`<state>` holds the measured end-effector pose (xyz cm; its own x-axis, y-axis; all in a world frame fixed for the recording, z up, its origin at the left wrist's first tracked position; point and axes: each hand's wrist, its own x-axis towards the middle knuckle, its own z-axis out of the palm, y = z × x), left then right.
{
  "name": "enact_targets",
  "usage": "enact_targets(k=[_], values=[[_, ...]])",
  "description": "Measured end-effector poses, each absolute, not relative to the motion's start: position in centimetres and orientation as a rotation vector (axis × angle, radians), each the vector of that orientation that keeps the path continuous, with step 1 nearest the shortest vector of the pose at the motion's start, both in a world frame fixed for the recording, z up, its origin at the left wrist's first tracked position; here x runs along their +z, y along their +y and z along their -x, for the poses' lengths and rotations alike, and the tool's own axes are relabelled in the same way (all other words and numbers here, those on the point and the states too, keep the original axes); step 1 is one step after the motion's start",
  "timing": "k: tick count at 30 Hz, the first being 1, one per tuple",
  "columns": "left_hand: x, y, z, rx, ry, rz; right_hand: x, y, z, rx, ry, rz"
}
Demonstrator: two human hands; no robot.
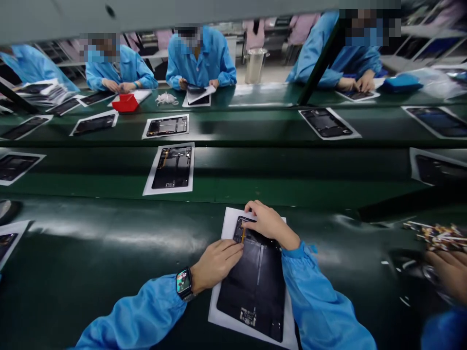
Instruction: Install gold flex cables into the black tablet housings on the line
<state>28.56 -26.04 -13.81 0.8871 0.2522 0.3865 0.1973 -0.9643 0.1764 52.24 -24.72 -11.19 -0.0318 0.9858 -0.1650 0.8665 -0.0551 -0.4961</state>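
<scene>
A dark tablet housing [251,287] lies on a white sheet [228,313] on the green bench before me, with small parts at its near end. An orange flex cable [243,235] runs along its upper left. My left hand [219,262], a watch on its wrist, reaches over the housing's left edge. Its fingers are pressed together at the cable's lower end, the thumb hidden. From the right, my right hand [268,223] bends over the top of the housing. Its thumb and curled fingers close at the cable's upper end; the exact contact is partly covered.
Beyond my bench, tablet housings on sheets, one with an orange cable [173,167], lie along the green line. Co-workers in blue [200,56] sit opposite. At right are a pile of small parts [438,236], another person's hand [450,274] and a dark bar [408,204].
</scene>
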Motion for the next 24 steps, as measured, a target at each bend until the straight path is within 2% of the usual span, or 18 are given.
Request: enact_targets(k=[7,24], values=[[-13.34,-26.04,-28.52,0.499,0.322,-2.964,-11.11,-24.75,-52.26,0.704,-1.966,2.016],[-13.24,-26.05,-28.67,0.534,0.293,-3.002,-10.79,-24.86,-52.30,0.714,-1.941,2.003]])
